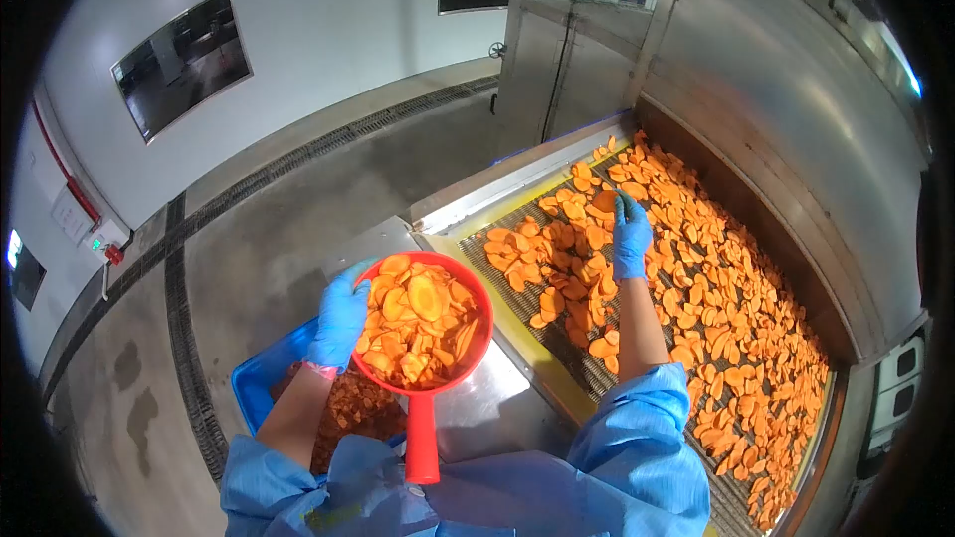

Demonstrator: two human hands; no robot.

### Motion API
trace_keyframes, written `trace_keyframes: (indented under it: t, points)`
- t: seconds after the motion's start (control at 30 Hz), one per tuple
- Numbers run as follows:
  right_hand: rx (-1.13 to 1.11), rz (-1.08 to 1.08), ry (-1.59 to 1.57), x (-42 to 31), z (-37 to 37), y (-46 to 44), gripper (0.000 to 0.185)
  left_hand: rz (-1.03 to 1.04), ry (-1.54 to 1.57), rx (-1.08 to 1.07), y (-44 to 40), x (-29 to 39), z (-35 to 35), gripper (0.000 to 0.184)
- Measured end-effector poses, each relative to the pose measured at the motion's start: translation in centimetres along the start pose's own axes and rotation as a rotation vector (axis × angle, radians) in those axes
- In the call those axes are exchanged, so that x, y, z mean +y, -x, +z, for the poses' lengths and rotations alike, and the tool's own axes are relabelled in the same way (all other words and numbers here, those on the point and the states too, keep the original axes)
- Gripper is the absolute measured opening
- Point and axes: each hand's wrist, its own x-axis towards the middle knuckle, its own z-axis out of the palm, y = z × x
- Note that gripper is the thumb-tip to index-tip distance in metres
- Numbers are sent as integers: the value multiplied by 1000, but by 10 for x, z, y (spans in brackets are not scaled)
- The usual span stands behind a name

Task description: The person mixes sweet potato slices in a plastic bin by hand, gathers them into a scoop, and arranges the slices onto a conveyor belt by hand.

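My left hand (341,320), in a blue glove, grips the left rim of a red scoop (422,438), whose handle points toward me. Orange slices (423,313) fill the scoop. Over the mesh belt (532,313) at the right, my gloved right hand (631,236) has its fingers closed on an orange slice (605,201). Many more orange slices (731,328) lie spread across the belt around and beyond that hand.
A blue crate (251,385) with darker reddish pieces (363,408) stands below the scoop at the left. A metal ledge (487,408) borders the belt. Metal housing (786,70) rises behind it, beside a metal cabinet (557,70). A floor drain (189,358) runs at the left.
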Motion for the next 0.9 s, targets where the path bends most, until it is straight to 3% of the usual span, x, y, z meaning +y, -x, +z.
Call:
trace_keyframes:
  t: [0.17, 0.23, 0.3, 0.33, 0.5, 0.57, 0.63, 0.77, 0.83, 0.9]
  points:
    - [8, 66, -99, -16, 4, -8, 24, 60, -218, 8, -4, -6, -3, 33]
    - [-156, 37, -244, -17, 18, -4, 28, 81, -213, 5, -6, -10, -3, 33]
    - [-425, 10, 116, -26, 32, 16, 53, 108, -209, 5, -4, -8, -4, 33]
    - [-472, -41, 254, -32, 41, 27, 57, 97, -234, 11, -1, 1, -2, 32]
    - [-738, -405, 359, -64, 68, 93, 35, 108, -278, 13, 0, 1, -3, 32]
    - [-673, -511, 276, -61, 91, 124, 34, 97, -207, 7, -5, -8, -2, 32]
    - [-683, -487, 77, -70, 92, 136, 39, 97, -203, 13, 1, 6, -1, 32]
    - [-629, -517, 155, -74, 75, 136, 44, 68, -157, 17, 6, 12, 0, 32]
    - [-766, -354, -12, -65, 70, 134, 46, 86, -174, 24, -1, -4, -1, 32]
    - [-778, -400, -64, -65, 58, 127, 44, 101, -196, 33, -4, -14, -3, 32]
